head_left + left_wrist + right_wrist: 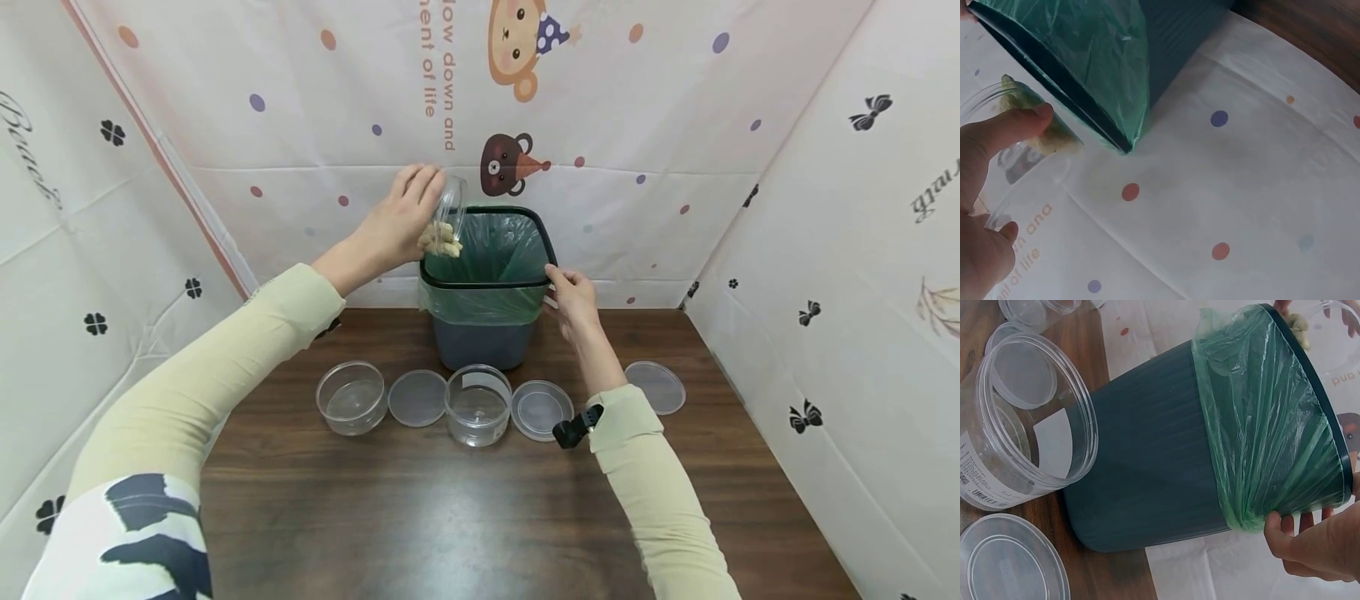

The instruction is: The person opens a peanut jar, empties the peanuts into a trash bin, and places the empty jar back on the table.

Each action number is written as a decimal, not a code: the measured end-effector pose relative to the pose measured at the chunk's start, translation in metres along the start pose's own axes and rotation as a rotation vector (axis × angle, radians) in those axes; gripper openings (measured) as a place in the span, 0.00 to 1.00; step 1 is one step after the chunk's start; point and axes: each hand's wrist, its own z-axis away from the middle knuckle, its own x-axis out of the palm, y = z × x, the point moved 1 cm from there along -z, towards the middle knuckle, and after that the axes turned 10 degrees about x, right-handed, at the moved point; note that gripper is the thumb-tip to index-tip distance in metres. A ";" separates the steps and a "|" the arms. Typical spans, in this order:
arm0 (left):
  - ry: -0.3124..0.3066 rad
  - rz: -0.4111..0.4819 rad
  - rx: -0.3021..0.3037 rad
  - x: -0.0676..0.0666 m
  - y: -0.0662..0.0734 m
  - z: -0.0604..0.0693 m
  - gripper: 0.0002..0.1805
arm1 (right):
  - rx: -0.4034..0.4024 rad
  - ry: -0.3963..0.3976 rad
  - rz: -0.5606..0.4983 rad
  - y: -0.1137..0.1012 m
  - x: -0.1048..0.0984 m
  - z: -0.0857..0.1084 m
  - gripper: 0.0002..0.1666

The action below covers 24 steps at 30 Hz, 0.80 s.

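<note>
My left hand (405, 208) grips a clear plastic jar (454, 198), tipped on its side above the left rim of a dark trash bin (480, 340). Pale, lumpy pieces that look like peanuts in their shells (442, 242) lie inside the jar near its lower part. In the left wrist view the thumb (1025, 125) presses along the jar's wall. A green plastic bag (1272, 419) lines the bin and folds over its black rim. At the bin's right side my right hand (576, 304) holds the rim and the bag's edge, as the right wrist view also shows.
Before the bin, on the brown wooden table (450, 517), stand two clear jars, one at the left (351, 398) and one in the middle (478, 406). Flat clear lids lie beside them: one between (417, 398), others to the right (542, 410). Printed cloth walls (300, 125) surround the table.
</note>
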 end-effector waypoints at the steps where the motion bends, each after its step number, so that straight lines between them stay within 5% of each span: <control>1: 0.002 0.007 -0.004 0.001 0.000 0.000 0.67 | -0.003 0.002 0.001 0.000 0.000 0.000 0.13; 9: 0.054 0.057 0.009 0.006 -0.002 0.002 0.66 | -0.003 0.005 0.004 0.000 0.000 -0.003 0.15; 17: 0.010 0.080 -0.028 0.007 0.001 -0.006 0.63 | 0.007 -0.010 0.015 -0.002 -0.001 -0.003 0.23; 24: 0.008 0.125 -0.058 0.008 -0.001 -0.008 0.68 | -0.002 -0.012 0.020 -0.001 -0.002 -0.002 0.20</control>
